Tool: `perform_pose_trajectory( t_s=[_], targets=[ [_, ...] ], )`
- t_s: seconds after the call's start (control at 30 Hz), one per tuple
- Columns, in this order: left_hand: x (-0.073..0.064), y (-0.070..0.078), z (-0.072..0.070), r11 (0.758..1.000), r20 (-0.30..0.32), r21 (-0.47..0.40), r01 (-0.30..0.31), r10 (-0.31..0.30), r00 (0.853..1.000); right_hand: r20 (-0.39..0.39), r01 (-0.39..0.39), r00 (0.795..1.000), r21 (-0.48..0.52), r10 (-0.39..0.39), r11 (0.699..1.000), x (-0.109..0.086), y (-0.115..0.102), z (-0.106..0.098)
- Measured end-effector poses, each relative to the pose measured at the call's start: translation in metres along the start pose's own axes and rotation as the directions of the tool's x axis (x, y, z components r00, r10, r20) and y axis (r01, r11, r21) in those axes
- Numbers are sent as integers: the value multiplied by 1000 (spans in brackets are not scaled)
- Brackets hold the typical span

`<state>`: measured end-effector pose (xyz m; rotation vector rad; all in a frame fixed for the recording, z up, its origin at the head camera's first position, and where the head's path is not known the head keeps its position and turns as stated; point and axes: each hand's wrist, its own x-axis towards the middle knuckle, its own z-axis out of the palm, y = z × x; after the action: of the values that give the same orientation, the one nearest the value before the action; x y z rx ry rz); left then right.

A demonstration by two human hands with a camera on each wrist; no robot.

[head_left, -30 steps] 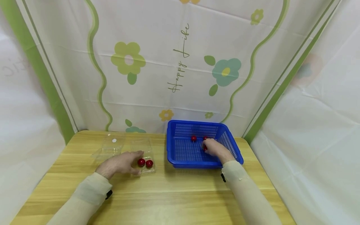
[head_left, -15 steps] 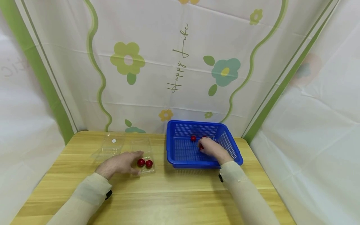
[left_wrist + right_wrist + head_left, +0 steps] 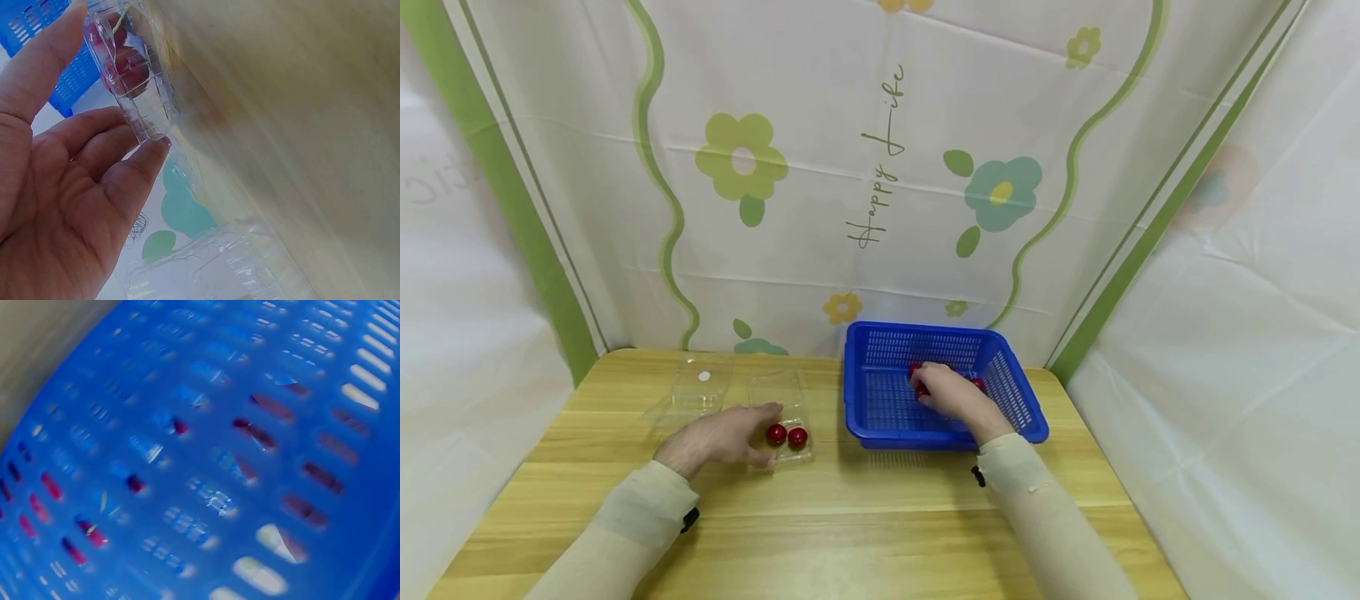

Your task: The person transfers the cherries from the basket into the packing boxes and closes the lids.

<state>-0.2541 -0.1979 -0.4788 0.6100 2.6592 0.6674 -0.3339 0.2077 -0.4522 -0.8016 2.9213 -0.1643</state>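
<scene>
In the head view, my left hand [image 3: 726, 433] is beside an opened clear plastic box [image 3: 806, 454] holding two red cherries [image 3: 787, 436]. The left wrist view shows its fingers [image 3: 147, 165] spread and fairly straight, touching the box's edge, with thumb and fingers toward opposite ends. A green stem [image 3: 120, 20] shows on one boxed cherry. My right hand [image 3: 951, 392] reaches down into the blue basket [image 3: 880, 435] and pinches a red cherry [image 3: 922, 391]. More cherries lie around it, one at the right [image 3: 977, 383]. The basket wall [image 3: 187, 456] fills the right wrist view, hiding the hand.
A second clear plastic box [image 3: 692, 392] with a white round sticker stands opened at the back left of the wooden table [image 3: 820, 533]. A flower-print curtain [image 3: 820, 167] hangs right behind the table. The basket's raised rim [image 3: 925, 327] surrounds the right hand.
My right hand has moved left inside the basket with the cherry between its fingers, uncovering a cherry at the right. The left hand and its box have stayed in place.
</scene>
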Motion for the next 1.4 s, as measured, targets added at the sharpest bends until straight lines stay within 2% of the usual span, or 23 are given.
perform_pose_trajectory(
  t_s=[0.63,1.4],
  targets=[
    [0,1,-1,1000,12,-1,20,-20,1000,-16,27,1000,65,-26,998,5,-35,-10],
    [1,0,-3,1000,18,-11,10,-10,1000,-128,131,985,120,-115,984,6,-68,-18]
  ],
)
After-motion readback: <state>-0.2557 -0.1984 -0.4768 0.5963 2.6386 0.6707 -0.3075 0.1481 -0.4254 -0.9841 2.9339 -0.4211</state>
